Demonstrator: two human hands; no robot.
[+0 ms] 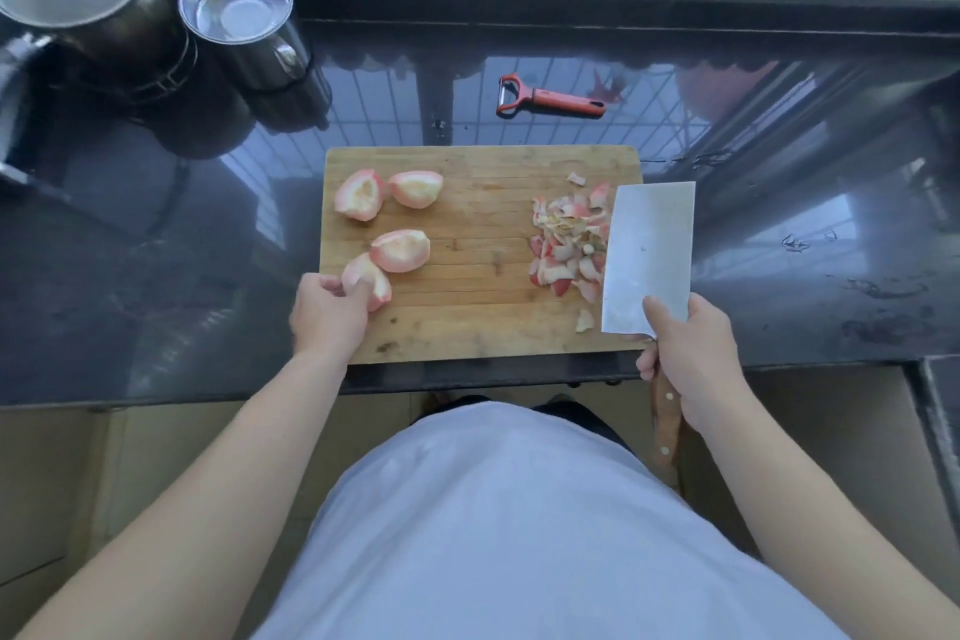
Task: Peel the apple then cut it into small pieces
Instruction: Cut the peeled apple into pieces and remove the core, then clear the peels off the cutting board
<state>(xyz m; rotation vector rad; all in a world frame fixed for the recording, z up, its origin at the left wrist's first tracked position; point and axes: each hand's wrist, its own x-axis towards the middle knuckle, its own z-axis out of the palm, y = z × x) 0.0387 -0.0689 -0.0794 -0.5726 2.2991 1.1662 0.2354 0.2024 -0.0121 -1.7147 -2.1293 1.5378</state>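
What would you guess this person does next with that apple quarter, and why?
Probably slide the apple quarter that the left hand grips toward the board's middle and bring the cleaver over. Four quarters lie uncut, the right hand holds the cleaver beside the peel pile, and the middle is bare.

A cutting board (483, 244) lies on the tabletop (156, 250). Four apple quarters (400, 250) sit on its left half, a heap of peelings (569, 239) on its right, a cleaver (649, 257) just right of the heap. A peeler (550, 97) lies behind the board; a pot (88, 5) and cup (244, 23) stand far left
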